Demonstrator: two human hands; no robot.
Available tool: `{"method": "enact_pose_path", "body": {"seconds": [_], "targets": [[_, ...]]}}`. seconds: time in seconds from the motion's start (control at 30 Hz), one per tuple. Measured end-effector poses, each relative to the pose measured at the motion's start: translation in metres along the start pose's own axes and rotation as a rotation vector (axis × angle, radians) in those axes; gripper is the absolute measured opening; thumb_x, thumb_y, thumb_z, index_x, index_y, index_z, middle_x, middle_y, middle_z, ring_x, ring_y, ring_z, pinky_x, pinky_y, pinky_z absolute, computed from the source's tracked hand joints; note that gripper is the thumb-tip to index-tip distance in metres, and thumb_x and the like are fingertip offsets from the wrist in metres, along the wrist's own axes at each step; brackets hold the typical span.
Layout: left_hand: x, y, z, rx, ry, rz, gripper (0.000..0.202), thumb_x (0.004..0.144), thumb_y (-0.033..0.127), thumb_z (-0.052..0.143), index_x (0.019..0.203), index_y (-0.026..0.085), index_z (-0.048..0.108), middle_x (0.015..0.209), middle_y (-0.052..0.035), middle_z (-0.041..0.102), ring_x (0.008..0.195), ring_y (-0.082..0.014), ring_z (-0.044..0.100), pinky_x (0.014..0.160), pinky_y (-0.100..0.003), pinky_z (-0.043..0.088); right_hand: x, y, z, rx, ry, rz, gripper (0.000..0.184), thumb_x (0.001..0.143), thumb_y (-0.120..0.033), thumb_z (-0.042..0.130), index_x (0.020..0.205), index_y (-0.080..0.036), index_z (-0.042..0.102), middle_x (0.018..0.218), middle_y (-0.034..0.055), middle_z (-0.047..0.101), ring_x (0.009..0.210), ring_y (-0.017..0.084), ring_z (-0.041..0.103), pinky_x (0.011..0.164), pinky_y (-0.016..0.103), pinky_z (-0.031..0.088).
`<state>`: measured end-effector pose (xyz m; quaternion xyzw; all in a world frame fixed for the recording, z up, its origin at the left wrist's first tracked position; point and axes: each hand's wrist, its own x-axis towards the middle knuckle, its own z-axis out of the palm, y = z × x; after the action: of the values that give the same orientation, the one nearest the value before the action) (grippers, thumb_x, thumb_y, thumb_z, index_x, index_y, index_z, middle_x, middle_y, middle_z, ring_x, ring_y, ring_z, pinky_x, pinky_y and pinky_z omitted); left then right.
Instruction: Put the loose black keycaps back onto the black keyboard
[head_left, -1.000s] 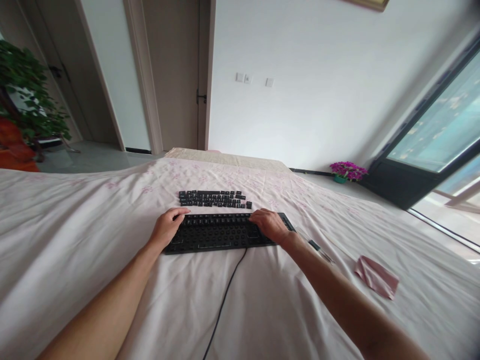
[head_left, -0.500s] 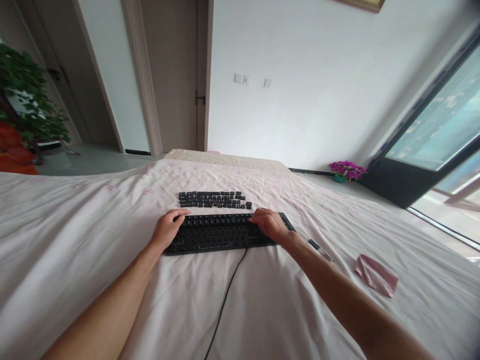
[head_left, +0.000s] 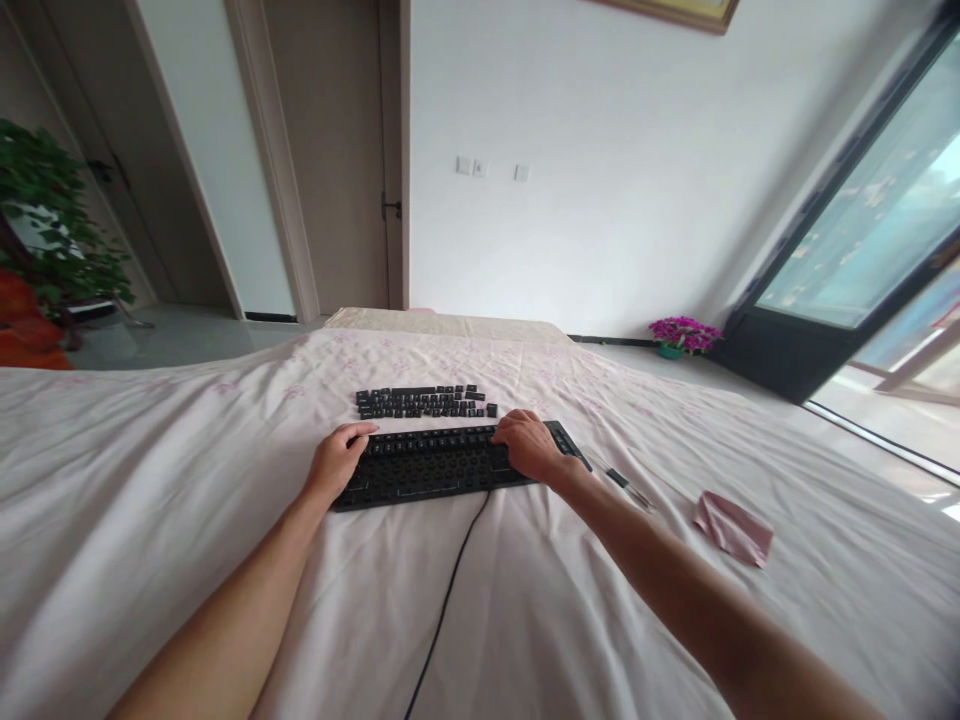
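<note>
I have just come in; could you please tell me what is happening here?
Someone is handling a black rectangular keyboard that lies on a pale pink floral cloth. The bare left hand is at its left end; the bare right hand covers part of its upper right. Fitted black keycaps line its far rows, but the nearer area mostly lacks them. Loose black keycaps lie in rows just beyond it.

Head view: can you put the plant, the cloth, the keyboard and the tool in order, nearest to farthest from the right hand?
From the right hand:
1. Keyboard: right under the hand, touching it.
2. Tool: just to the right.
3. Cloth: farther right.
4. Plant: way off at the left edge.
</note>
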<state>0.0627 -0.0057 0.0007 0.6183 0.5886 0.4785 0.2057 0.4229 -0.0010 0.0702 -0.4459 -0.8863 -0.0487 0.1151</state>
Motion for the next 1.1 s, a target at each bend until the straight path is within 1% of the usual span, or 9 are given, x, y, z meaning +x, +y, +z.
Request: {"method": "enact_pose_path", "body": {"seconds": [0.1,0.23,0.37,0.47,0.63,0.8,0.93,1.0,1.1], "targets": [[-0.001,-0.001,0.0,0.002,0.016,-0.023,0.033,0.079,0.034,0.052,0.103,0.023,0.072,0.114,-0.0038,0.071,0.11,-0.0235,0.063,0.103,-0.036,0.042,-0.009,0.012,0.001,0.051,0.068,0.117,0.044,0.076,-0.003,0.047,0.102,-0.027,0.074,0.106,0.0005,0.071,0.105,0.019,0.057,0.097,0.032,0.038],[0.0,-0.004,0.001,-0.022,0.009,-0.03,0.037,0.08,0.039,0.051,0.107,0.023,0.071,0.114,-0.0046,0.071,0.11,-0.0241,0.063,0.102,-0.037,0.043,-0.031,0.035,0.01,-0.027,0.288,0.462,0.038,0.088,-0.015,0.043,0.116,-0.024,0.068,0.122,0.0058,0.064,0.112,0.023,0.055,0.095,0.034,0.042],[0.0,-0.002,0.001,-0.047,-0.041,-0.028,0.042,0.083,0.044,0.049,0.113,0.022,0.068,0.123,-0.0059,0.067,0.118,-0.0247,0.058,0.106,-0.038,0.039,-0.047,0.054,0.022,-0.081,0.282,0.719,0.049,0.091,-0.037,0.047,0.135,-0.017,0.053,0.136,0.0176,0.053,0.114,0.032,0.055,0.093,0.043,0.043],[0.0,0.002,0.001,-0.104,-0.095,-0.033,0.05,0.086,0.048,0.046,0.127,0.022,0.06,0.136,-0.0073,0.058,0.129,-0.0243,0.049,0.112,-0.04,0.032,-0.05,0.065,0.033,0.017,0.238,0.79,0.055,0.095,-0.043,0.035,0.137,-0.011,0.049,0.128,0.0203,0.059,0.109,0.031,0.06,0.087,0.042,0.046],[0.0,0.017,0.01,-0.182,-0.137,0.0,0.062,0.091,0.053,0.038,0.145,0.022,0.041,0.154,-0.0062,0.034,0.144,-0.0208,0.025,0.119,-0.039,0.016,-0.045,0.083,0.045,0.085,0.299,0.823,0.056,0.093,-0.044,0.035,0.137,-0.013,0.05,0.117,0.017,0.066,0.103,0.029,0.064,0.085,0.039,0.048],[0.0,0.028,0.011,-0.161,-0.168,0.024,0.068,0.091,0.056,0.036,0.149,0.02,0.032,0.157,-0.0071,0.026,0.145,-0.0222,0.02,0.119,-0.041,0.016,-0.041,0.086,0.042,0.017,0.227,0.773,0.048,0.093,-0.039,0.04,0.133,-0.017,0.053,0.122,0.015,0.064,0.106,0.028,0.062,0.086,0.037,0.046],[0.005,0.015,0.0,-0.201,-0.226,-0.006,0.065,0.09,0.056,0.041,0.147,0.025,0.036,0.155,-0.0058,0.03,0.143,-0.0232,0.026,0.116,-0.04,0.027,-0.034,0.06,0.033,-0.102,0.227,0.653,0.044,0.095,-0.032,0.04,0.134,-0.019,0.053,0.141,0.0129,0.051,0.128,0.031,0.046,0.098,0.044,0.04],[0.007,0.001,-0.003,-0.239,-0.164,-0.049,0.065,0.091,0.057,0.038,0.146,0.022,0.038,0.154,-0.0086,0.033,0.141,-0.0231,0.031,0.115,-0.039,0.03,-0.029,0.039,0.028,-0.114,0.245,0.513,0.041,0.096,-0.03,0.038,0.134,-0.022,0.054,0.142,0.0082,0.051,0.133,0.029,0.04,0.104,0.045,0.035],[0.006,-0.017,-0.004,-0.374,-0.042,-0.128,0.065,0.09,0.056,0.04,0.142,0.016,0.041,0.143,-0.0162,0.05,0.127,-0.024,0.052,0.107,-0.039,0.042,-0.023,0.01,0.023,-0.108,0.22,0.283,0.04,0.098,-0.032,0.039,0.134,-0.025,0.054,0.14,0.0052,0.053,0.135,0.025,0.038,0.112,0.046,0.026]]}}
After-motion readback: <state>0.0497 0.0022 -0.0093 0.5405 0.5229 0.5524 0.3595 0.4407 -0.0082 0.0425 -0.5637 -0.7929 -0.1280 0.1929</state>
